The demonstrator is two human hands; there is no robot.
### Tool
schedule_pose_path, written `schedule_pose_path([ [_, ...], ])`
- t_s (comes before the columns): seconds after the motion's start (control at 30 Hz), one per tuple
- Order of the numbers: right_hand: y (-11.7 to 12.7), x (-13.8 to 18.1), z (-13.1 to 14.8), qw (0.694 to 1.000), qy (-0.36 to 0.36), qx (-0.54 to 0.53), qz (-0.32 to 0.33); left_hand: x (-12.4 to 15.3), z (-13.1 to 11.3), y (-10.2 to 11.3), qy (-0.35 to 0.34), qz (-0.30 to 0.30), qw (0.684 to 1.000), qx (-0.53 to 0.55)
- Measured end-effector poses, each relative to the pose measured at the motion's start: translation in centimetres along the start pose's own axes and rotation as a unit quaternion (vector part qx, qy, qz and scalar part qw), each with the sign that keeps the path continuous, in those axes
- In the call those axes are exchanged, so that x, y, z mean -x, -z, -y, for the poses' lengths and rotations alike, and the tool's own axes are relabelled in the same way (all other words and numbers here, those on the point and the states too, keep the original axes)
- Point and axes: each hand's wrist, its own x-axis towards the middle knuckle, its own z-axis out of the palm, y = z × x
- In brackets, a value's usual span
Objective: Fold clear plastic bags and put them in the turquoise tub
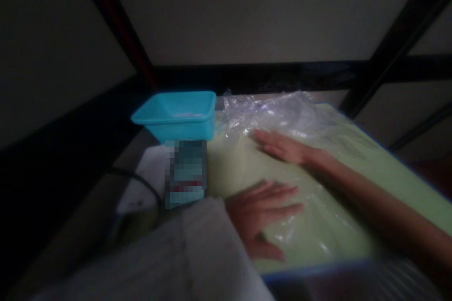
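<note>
Both my hands lie flat on clear plastic film [275, 115] spread over a pale green board [395, 174]. My left hand [263, 214] rests near the board's front left corner, fingers spread and pointing right, sleeve in white cloth. My right hand [282, 146] reaches across to the far left part of the board, fingers stretched out toward the crumpled end of the film. Neither hand grips anything.
A turquoise plastic tub [176, 117] stands at the board's far left on a small scale-like base [185, 174] with a blurred label. A dark cable [137, 181] curves left of it. Dark frame bars [395, 42] cross behind. The scene is dim.
</note>
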Motion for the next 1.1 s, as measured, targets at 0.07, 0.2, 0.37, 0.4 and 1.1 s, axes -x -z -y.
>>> schedule_pose_path([
  [0.07,1.0,1.6,0.5,1.000,0.004,-0.010,-0.013,-0.1,0.1,0.0,0.058,-0.052,0.997,-0.021],
  [0.2,1.8,5.3,0.6,0.999,0.007,-0.015,-0.034,-0.6,0.4,-0.4,0.213,-0.126,0.965,-0.082],
  [0.37,2.1,7.4,0.2,0.997,-0.028,-0.017,-0.067,-1.0,0.3,0.0,0.290,-0.126,0.942,-0.112],
  [0.4,2.2,7.5,0.3,0.997,-0.028,-0.019,-0.072,-1.0,0.3,0.1,0.298,-0.129,0.939,-0.115],
  [1.1,2.2,7.2,1.3,0.998,0.022,-0.024,-0.053,-0.8,2.0,1.2,0.382,-0.107,0.890,-0.224],
])
